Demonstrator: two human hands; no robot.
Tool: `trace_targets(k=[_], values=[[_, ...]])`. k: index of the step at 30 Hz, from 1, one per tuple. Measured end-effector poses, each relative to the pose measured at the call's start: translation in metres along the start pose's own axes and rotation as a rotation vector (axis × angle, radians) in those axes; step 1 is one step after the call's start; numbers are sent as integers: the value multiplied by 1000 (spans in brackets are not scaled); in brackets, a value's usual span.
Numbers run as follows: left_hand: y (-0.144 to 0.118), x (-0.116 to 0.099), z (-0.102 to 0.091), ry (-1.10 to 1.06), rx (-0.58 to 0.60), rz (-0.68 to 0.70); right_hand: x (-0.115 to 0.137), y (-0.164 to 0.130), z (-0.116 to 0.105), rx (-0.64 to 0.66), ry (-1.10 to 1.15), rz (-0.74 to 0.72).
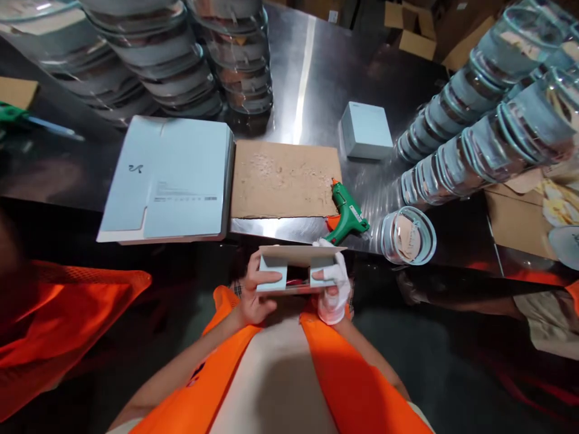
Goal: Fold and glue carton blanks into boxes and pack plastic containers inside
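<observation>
One box (296,269), two hands (253,295)

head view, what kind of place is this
Probably a packing line in a warehouse or small factory: a steel table with stacks of flat boxes, rows of clear jars, a glue gun, and both hands folding a small box.

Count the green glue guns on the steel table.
2. One glue gun lies at the right end of the cardboard sheet, near the gloved right hand. A second glue gun is partly visible at the far left edge; others may be hidden.
</observation>
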State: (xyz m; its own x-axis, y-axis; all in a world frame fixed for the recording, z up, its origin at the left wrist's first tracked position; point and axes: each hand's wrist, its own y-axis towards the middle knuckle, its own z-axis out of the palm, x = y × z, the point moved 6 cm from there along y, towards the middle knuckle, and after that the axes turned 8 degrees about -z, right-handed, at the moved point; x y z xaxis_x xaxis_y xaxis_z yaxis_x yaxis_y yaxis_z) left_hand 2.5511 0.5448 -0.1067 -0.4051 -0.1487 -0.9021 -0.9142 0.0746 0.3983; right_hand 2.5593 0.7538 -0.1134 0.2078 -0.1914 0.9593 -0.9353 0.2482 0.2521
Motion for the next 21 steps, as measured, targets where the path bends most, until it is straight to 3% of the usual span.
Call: trace_targets(k=[3,5,8,11,14,16,18,21], values=[[9,-10,11,-51,39,11,6,2,-3,-257,104,8],[12,-16,13,-10,105,62,9,5,-6,-334,164,-7],[12,-19,1,158,146,153,9,14,-17,-266,131,20],[10,-11,-30,241,18,114,10,36,-39,-169,-270,105],[7,1,-58,287,-159,32,3,72,-51,4,-750,391],[6,4,-66,296,-199,29,-4,94,-50,124,-931,589],[4,5,-65,289,-182,44,-8,112,-47,138,-968,659],[2,3,-61,256,-193,58,-19,123,-47,-50,-657,616]])
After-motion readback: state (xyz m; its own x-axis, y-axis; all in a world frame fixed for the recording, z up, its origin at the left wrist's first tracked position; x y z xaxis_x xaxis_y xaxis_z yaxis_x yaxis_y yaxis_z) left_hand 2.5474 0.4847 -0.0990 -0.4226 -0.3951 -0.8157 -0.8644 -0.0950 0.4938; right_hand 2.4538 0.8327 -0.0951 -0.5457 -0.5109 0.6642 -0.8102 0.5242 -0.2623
